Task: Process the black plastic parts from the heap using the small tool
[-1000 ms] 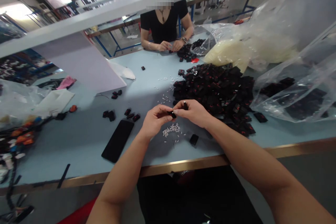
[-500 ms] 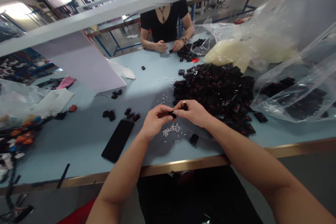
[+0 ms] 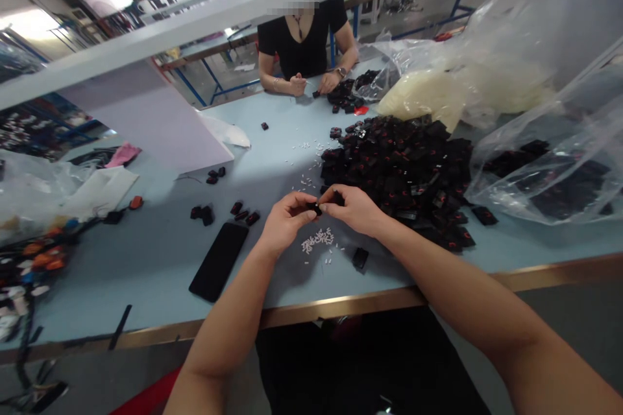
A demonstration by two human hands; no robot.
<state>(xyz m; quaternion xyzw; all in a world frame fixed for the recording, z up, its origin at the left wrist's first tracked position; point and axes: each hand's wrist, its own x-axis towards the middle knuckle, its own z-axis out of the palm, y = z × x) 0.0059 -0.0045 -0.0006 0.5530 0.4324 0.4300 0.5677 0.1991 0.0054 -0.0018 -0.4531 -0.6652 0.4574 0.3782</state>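
My left hand (image 3: 289, 220) and my right hand (image 3: 348, 209) meet over the pale blue table (image 3: 160, 272), and their fingertips pinch a small black plastic part (image 3: 315, 209) between them. Its details are mostly hidden by my fingers. Just below my hands lies a small scatter of white pellets (image 3: 317, 241). A loose black part (image 3: 360, 258) rests near my right wrist. Behind my right hand rises a large heap of black parts with red marks (image 3: 394, 175).
A black smartphone (image 3: 219, 261) lies left of my hands, beyond it several small black parts (image 3: 238, 213). Across the table a co-worker's hands (image 3: 311, 83) work near a smaller black pile. Plastic bags (image 3: 549, 155) hold parts and white pellets at right. A white shelf bar (image 3: 195, 19) crosses overhead.
My hands have shifted slightly left and the black part now sits closer to my left fingers. The view has tilted a little. The co-worker's hands have moved apart.
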